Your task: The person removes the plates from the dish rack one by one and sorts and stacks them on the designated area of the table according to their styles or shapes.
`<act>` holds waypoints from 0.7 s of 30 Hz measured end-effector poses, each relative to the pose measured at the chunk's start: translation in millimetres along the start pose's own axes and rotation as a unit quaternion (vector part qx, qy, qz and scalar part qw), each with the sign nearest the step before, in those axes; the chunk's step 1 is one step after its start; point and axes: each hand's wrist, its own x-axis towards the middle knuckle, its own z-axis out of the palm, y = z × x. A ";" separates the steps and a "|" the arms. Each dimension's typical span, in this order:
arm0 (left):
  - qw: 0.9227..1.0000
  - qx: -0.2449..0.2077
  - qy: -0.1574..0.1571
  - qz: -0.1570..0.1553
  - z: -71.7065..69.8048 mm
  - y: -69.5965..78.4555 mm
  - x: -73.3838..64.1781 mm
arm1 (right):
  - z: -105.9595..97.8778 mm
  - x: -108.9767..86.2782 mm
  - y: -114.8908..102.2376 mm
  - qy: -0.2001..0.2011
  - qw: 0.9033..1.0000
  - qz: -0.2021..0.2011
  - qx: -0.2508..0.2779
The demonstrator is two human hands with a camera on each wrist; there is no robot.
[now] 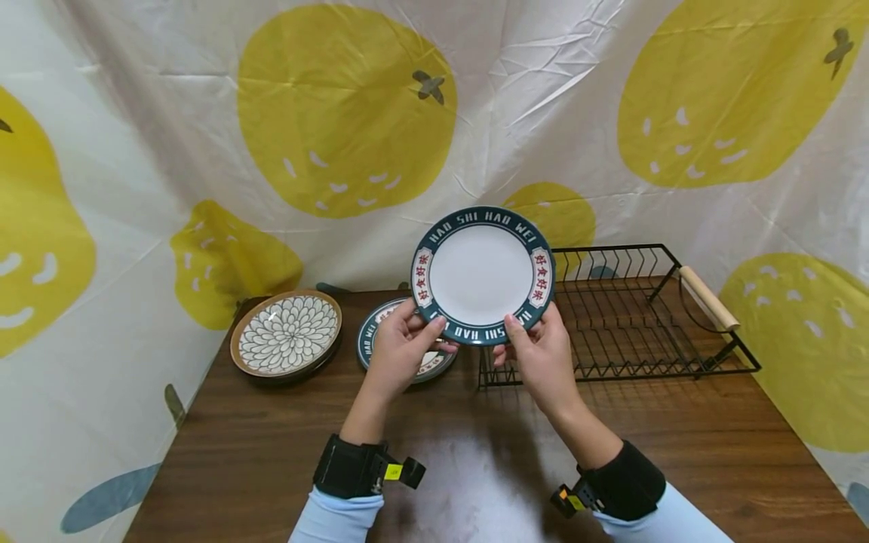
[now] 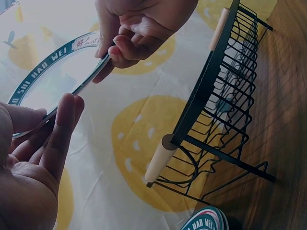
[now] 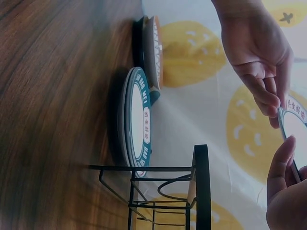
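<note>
A white plate (image 1: 482,275) with a teal lettered rim is held up above the table, its face tilted toward the head camera. My left hand (image 1: 400,343) pinches its lower left rim, thumb on the face and fingers behind. On the lower right rim my right hand (image 1: 539,354) has the same kind of pinch. Behind the left hand lies a stack of matching plates (image 1: 370,343), partly hidden in the head view. The right wrist view shows these stacked plates (image 3: 136,120) edge-on. Just behind the right hand stands a black wire dish rack (image 1: 631,369).
At the back left sits a brown-rimmed dish (image 1: 288,335) with a petal pattern, on top of another dark dish. The rack has wooden handles (image 1: 708,298). A fruit-print cloth (image 1: 346,105) hangs behind the wooden table (image 1: 271,460).
</note>
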 end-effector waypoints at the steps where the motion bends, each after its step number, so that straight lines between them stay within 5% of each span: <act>1: 1.000 -0.001 0.000 0.000 -0.3 -0.5 0.0 | 0.0 0.1 0.1 -0.001 1.000 0.000 -0.001; 21: 1.000 -0.003 0.008 -0.010 -3.1 0.6 -0.1 | -0.5 2.5 0.3 -0.007 1.000 0.010 -0.008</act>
